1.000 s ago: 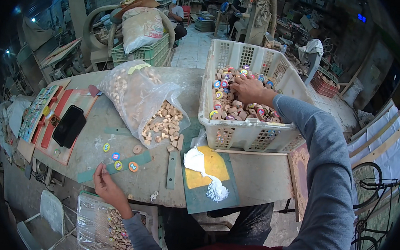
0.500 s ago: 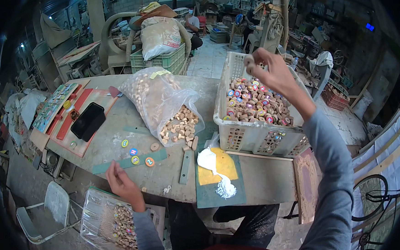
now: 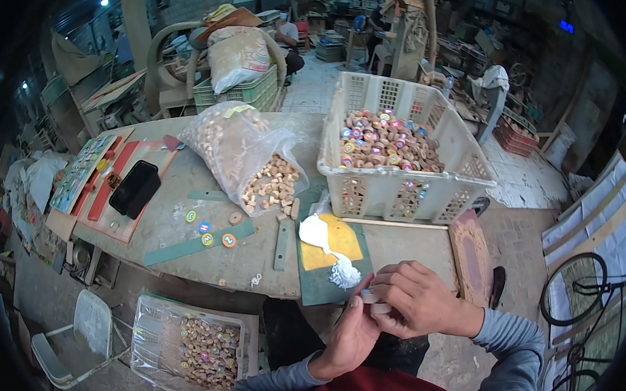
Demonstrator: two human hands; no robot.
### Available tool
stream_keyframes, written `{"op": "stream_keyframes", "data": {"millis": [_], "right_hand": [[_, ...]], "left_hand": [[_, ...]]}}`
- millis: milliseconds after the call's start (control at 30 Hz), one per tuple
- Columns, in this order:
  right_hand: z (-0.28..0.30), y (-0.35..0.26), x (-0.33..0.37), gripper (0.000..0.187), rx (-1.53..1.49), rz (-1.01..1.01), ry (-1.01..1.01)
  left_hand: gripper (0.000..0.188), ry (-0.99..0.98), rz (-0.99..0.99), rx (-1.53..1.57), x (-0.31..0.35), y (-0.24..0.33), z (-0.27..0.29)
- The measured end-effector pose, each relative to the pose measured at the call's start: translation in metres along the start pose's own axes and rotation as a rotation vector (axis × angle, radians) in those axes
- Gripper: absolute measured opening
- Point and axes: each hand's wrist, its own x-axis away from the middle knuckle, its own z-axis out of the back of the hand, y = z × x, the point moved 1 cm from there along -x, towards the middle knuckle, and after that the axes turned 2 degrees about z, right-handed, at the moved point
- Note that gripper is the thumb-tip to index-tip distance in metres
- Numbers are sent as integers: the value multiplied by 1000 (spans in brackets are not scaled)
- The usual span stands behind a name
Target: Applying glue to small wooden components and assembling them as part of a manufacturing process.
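Note:
In front of my body my two hands meet over small round wooden discs [image 3: 380, 308], pale at the rim. My right hand [image 3: 417, 302] comes from the right with its fingers curled round them. From below, my left hand [image 3: 351, 341] is closed against the same discs, its thumb at their edge; its other fingers are partly hidden. Beyond my hands stands a pale plastic crate [image 3: 406, 194] of wooden discs [image 3: 384, 139], many with coloured faces. On the table to the left lie several coloured discs [image 3: 228, 240] and one plain disc [image 3: 235, 218] by a green strip [image 3: 173, 253].
A clear bag [image 3: 223, 143] spills small wooden pieces [image 3: 274, 182] on the table [image 3: 161, 222]. A white string bundle [image 3: 318, 235] lies on a yellow and green sheet. A black tray [image 3: 135, 188] sits left. Below are another disc-filled crate [image 3: 152, 358] and a folding chair [image 3: 94, 322].
My right hand has come down from above the crate to my front. My left hand has moved right from the table edge to meet it at the discs. The view has shifted slightly.

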Motion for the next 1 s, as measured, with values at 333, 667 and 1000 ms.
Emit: {"op": "stream_keyframes", "data": {"millis": [333,667,1000], "right_hand": [[-9,-10,51,26,-488,-327,-3],[9,-2,86,34,-443,-634,293],[28,67,181,26,376,-969,45]], "left_hand": [[56,-55,100,-109,12,-25,14],[54,-240,191,-598,14,-20,27],[23,123,559,-794,11,-73,214]]}}
